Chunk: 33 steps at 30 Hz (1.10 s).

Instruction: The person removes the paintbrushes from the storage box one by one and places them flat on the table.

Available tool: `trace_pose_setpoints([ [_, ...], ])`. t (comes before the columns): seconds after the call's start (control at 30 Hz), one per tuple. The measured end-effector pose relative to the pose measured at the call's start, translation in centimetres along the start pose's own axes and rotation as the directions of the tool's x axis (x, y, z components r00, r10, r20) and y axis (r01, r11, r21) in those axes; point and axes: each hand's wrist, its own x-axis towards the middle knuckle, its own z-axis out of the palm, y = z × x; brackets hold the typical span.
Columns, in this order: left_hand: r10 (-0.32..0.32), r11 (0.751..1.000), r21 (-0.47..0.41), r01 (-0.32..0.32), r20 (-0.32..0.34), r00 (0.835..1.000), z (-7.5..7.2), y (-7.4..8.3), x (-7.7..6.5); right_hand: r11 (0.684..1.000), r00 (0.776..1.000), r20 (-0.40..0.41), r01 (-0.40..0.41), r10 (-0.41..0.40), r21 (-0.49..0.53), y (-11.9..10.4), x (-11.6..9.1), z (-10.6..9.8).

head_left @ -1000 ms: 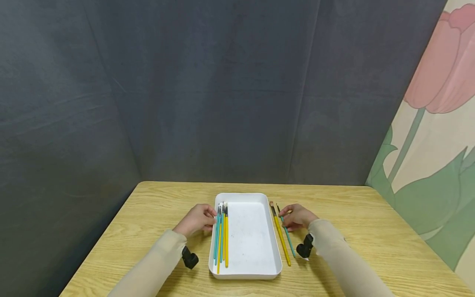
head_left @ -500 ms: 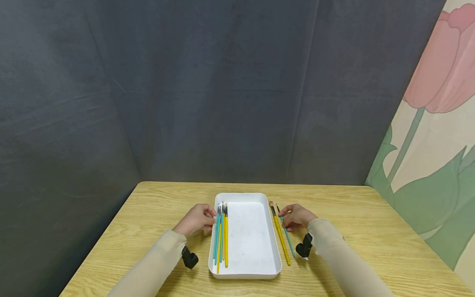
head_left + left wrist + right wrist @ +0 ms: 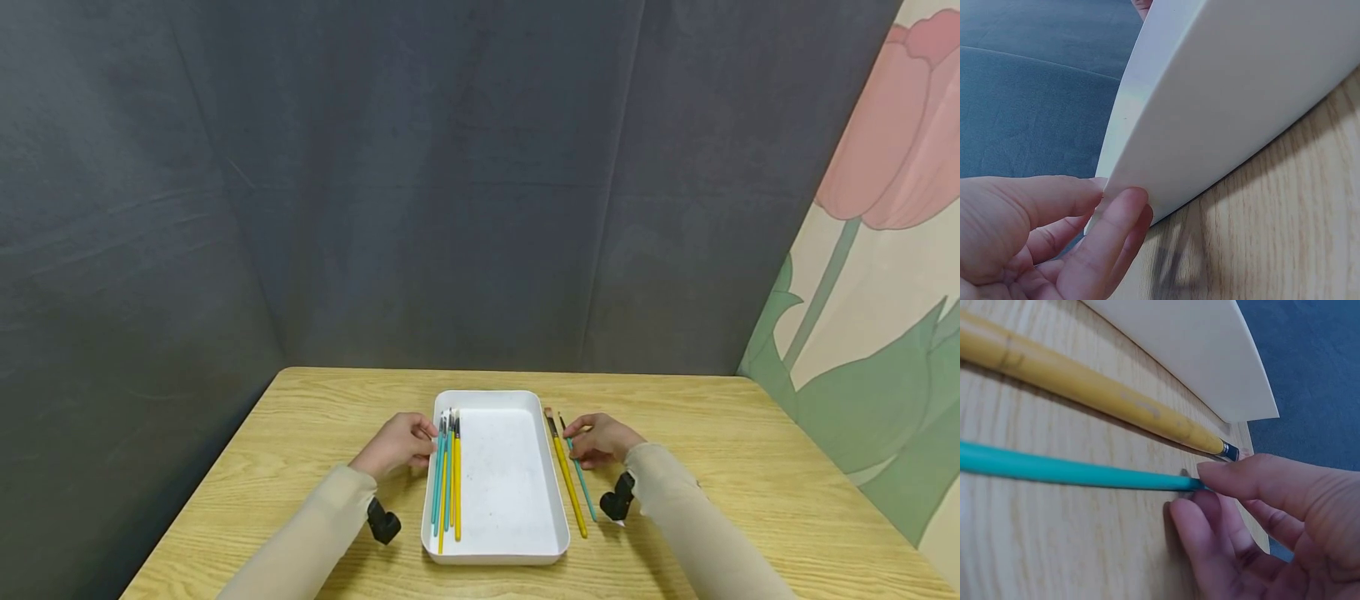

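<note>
A white rectangular tray (image 3: 506, 483) lies on the wooden table. Its left rim is pinched by my left hand (image 3: 405, 440), thumb over the edge and fingers against the outer wall in the left wrist view. Several teal and yellow paintbrushes (image 3: 457, 492) lie lengthwise along the tray's left side, bristles away from me. To the right of the tray, my right hand (image 3: 602, 439) pinches a thin teal paintbrush (image 3: 1085, 470) near its ferrule, which the fingers partly hide. Between that brush and the tray lies a thicker yellow paintbrush (image 3: 1091, 390) with a flat tip.
The wood-grain table (image 3: 345, 400) reaches back to a dark grey curtain (image 3: 450, 208). On the right is a wall painted with a pink tulip (image 3: 885, 150). A small black camera sits at each wrist.
</note>
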Motion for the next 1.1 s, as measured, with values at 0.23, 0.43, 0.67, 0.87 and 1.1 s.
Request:
trace_pose_setpoints([
  [0.23, -0.001, 1.000, -0.012, 0.002, 0.014, 1.000, 0.1, -0.1, 0.2, 0.999, 0.998, 0.060, -0.002, 0.000, 0.046, 0.4, -0.2, -0.9],
  [0.43, -0.002, 1.000, -0.011, 0.003, 0.014, 1.000, 0.1, -0.3, 0.5, 0.991, 0.992, 0.128, 0.003, -0.021, 0.136, 0.9, -0.4, -1.8],
  [0.67, -0.004, 1.000, -0.015, 0.004, 0.013, 1.000, 0.1, -0.3, 0.4, 0.965, 0.981, 0.182, 0.013, -0.063, 0.264, 1.0, -0.4, -2.6],
  [0.87, -0.005, 1.000, -0.009, 0.005, 0.016, 1.000, -0.1, -0.1, 0.3, 0.951, 0.966, 0.227, 0.051, -0.125, 0.306, -0.4, -0.8, -2.9],
  [1.1, -0.005, 1.000, 0.002, 0.005, 0.018, 1.000, -0.1, -0.1, 0.2, 0.955, 0.958, 0.236, 0.096, -0.166, 0.281, -3.4, -1.8, -1.7],
])
